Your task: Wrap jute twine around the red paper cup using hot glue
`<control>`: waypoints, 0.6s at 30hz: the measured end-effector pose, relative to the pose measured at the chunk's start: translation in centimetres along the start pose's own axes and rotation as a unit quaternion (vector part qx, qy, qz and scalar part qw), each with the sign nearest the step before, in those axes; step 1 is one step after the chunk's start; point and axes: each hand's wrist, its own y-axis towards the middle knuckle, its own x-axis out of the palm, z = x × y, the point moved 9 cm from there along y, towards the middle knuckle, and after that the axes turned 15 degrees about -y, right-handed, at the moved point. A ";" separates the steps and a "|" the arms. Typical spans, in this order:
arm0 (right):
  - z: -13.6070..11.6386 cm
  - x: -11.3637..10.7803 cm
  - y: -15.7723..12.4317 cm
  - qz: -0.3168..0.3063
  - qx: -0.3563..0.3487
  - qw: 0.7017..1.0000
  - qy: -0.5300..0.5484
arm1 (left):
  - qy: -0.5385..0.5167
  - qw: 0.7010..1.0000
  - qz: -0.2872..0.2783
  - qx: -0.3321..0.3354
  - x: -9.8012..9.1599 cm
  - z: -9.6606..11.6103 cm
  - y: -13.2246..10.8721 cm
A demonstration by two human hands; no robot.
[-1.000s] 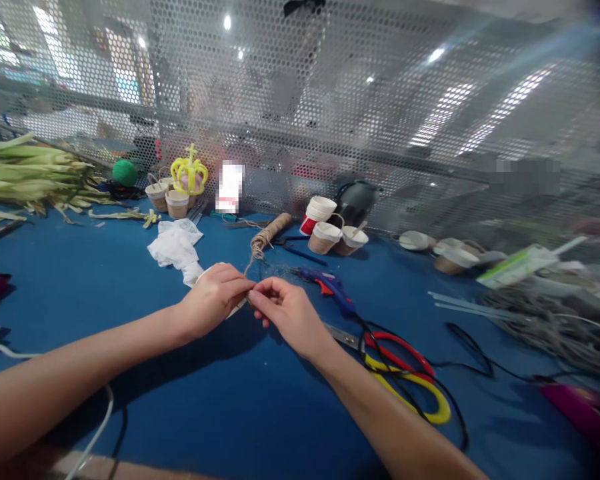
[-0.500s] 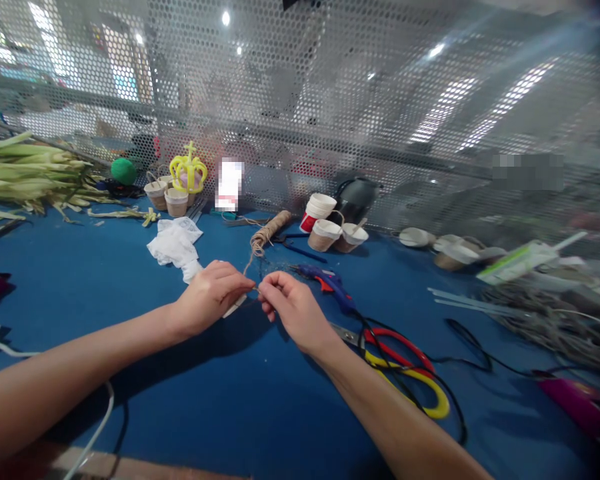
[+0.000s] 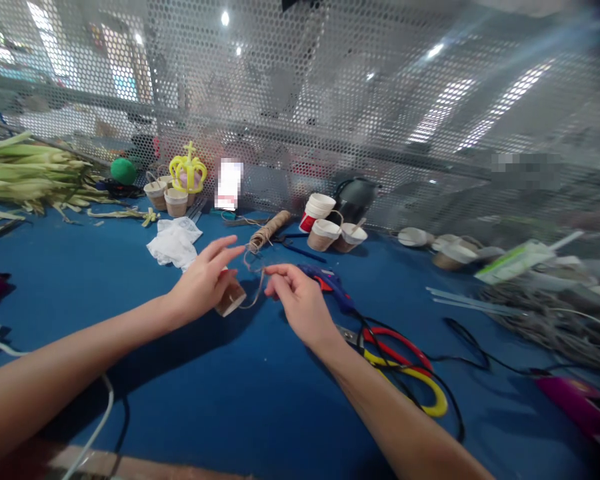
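Note:
A small cup [image 3: 233, 297] with a brown twine-like wrap and a pale end is tilted beneath my left hand [image 3: 204, 280]. The thumb lies against the cup; the index and middle fingers stretch toward the twine roll, and the other fingers are mostly hidden. My right hand [image 3: 297, 300] pinches a thin strand of twine [image 3: 260, 288] between thumb and fingertips. That strand loops down beside the cup's pale end. Just beyond both hands lies the twine roll [image 3: 270, 230], its loose loops near my left fingertips.
A blue glue gun [image 3: 333, 283] and red-and-yellow-handled scissors [image 3: 435, 393] lie right, among black cable. White cloth [image 3: 174, 241] lies left. Small wrapped cups [image 3: 324, 235], a yellow crown [image 3: 188, 172] and a phone-like screen [image 3: 229, 183] stand before the perforated metal panel [image 3: 280, 87].
My hands have moved apart from their shared pinch. The left index and middle fingers have stretched out, bringing the cup into fuller view. My right hand has shifted slightly right with the twine.

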 end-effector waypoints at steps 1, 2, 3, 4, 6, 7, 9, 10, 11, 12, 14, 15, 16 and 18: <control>0.0 -0.5 0.0 0.018 -0.003 1.000 -0.012 | 0.016 0.999 0.008 -0.029 -0.6 -0.7 0.2; -0.2 -1.0 0.0 0.039 -0.011 0.999 -0.025 | 0.029 0.998 0.007 -0.062 -1.1 -1.5 0.4; -0.5 -1.5 0.0 0.059 -0.024 0.997 -0.038 | 0.039 0.995 0.003 -0.092 -1.5 -2.3 0.6; -0.8 -1.8 -0.1 0.077 -0.041 0.995 -0.054 | 0.046 0.992 -0.011 -0.121 -1.9 -3.0 0.8; -1.9 -2.1 -0.4 0.100 -0.086 0.988 -0.084 | 0.041 0.980 -0.079 -0.177 -1.8 -4.5 0.8; -2.5 -1.9 -0.6 0.096 -0.111 0.984 -0.100 | 0.023 0.972 -0.118 -0.203 -1.5 -5.1 0.6; -3.5 -1.2 -1.0 0.073 -0.151 0.976 -0.139 | -0.048 0.950 -0.178 -0.253 -0.7 -6.1 -0.1; -3.8 -0.7 -1.1 0.054 -0.160 0.972 -0.166 | -0.094 0.936 -0.199 -0.276 -0.1 -6.4 -0.5; -4.0 -0.2 -1.3 0.027 -0.159 0.967 -0.198 | -0.144 0.920 -0.213 -0.295 0.5 -6.5 -0.9; -3.8 0.4 -1.4 -0.009 -0.148 0.961 -0.232 | -0.196 0.904 -0.220 -0.311 1.1 -6.5 -1.3; -3.0 2.0 -1.8 -0.119 -0.113 0.945 -0.282 | -0.297 0.870 -0.211 -0.333 2.2 -6.3 -1.8; -2.4 3.0 -2.3 -0.189 -0.097 0.934 -0.289 | -0.344 0.851 -0.199 -0.344 2.8 -6.2 -2.0; -1.9 3.8 -2.9 -0.256 -0.084 0.921 -0.281 | -0.375 0.836 -0.181 -0.358 3.2 -6.2 -2.2; -1.1 4.9 -3.9 -0.341 -0.061 0.904 -0.251 | -0.425 0.807 -0.138 -0.386 3.8 -6.2 -2.5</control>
